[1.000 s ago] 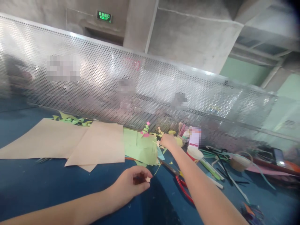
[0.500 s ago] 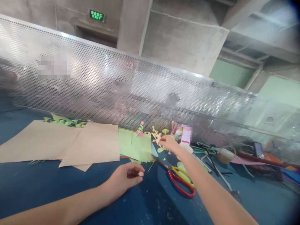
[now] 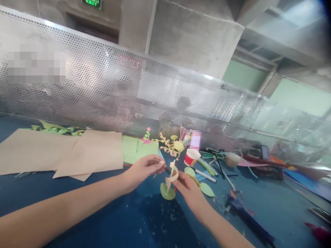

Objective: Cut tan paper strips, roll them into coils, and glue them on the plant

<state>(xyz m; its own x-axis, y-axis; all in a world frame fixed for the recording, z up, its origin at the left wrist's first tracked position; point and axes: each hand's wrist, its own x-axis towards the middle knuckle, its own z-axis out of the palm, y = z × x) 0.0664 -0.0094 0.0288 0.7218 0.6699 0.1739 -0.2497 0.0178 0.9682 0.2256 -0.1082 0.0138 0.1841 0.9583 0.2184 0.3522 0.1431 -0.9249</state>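
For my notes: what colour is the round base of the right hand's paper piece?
The round base is light green, seen in the head view.

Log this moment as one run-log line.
left hand: pinching small pale piece | right hand: holding curled paper strip with green base | beside: red-and-white cup

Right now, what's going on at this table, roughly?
A person's right hand holds a small paper piece: a round green base, a thin stem and a curled peach strip on it. The left hand pinches a tiny pale bit close by. Both hands are above the blue table, with a red-and-white cup beyond the right one.
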